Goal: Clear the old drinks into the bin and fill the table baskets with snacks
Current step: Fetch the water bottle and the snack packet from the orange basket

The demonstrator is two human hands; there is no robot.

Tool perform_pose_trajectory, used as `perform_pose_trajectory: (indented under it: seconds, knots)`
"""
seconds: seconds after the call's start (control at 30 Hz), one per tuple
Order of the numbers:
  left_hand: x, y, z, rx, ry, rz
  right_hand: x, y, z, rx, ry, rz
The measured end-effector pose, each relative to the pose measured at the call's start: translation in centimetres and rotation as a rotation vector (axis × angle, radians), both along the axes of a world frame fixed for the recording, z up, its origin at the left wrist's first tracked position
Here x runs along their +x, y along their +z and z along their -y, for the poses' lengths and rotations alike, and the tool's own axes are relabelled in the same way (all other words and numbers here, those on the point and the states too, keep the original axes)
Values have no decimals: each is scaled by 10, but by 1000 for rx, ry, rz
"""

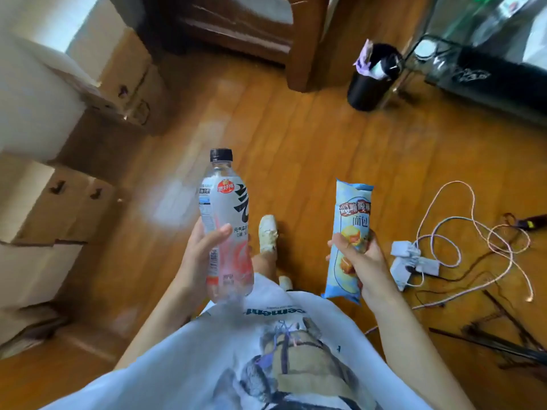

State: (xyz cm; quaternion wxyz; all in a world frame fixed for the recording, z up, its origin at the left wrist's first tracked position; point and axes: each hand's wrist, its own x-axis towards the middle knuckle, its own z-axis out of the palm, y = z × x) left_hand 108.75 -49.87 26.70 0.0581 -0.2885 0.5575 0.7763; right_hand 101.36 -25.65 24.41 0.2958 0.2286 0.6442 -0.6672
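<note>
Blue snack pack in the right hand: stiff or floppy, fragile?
Snack pack stands upright above the right hand, so probably fairly stiff. Puffy film wrapper suggests light and crushable under a hard grip. Glossy surface may be slippery.

Clear plastic drink bottle, black cap on, white-and-pink label with black characters, upright (slightly tilted), held off the floor, well short of the bin and to its left. Pale blue snack packet, long and sealed, red-and-white text and a bread picture, upright, just right of the bottle, also well short of the bin. Bin: black, round, standing on the wooden floor, bag edge and some rubbish showing at the top.
</note>
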Motion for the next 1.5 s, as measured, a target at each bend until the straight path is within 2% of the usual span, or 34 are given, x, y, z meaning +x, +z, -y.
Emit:
perform_pose_trajectory:
  seconds: [0.33,0.47,0.57,0.8,0.97,1.23,1.5]
  knots:
    - [-221,-3,-25,-72,-284,53,-140,-6,-38,65,-246,-24]
    - [-305,7,-45,-67,-455,3,-200,-2,-44,100,-305,-32]
    - [-356,11,-66,-46,-557,18,-230,-3,-56,86,-390,-32]
    - [-448,-4,-129,42,-643,128,-283,-12,-111,52,-612,39]
    - [-520,-10,-198,70,-661,113,-353,-19,-181,74,-641,65]
    - [-640,13,-321,11,-601,17,-486,9,-294,62,-580,-12]
    - [-718,14,-366,40,-504,42,-586,3,-349,22,-482,14]
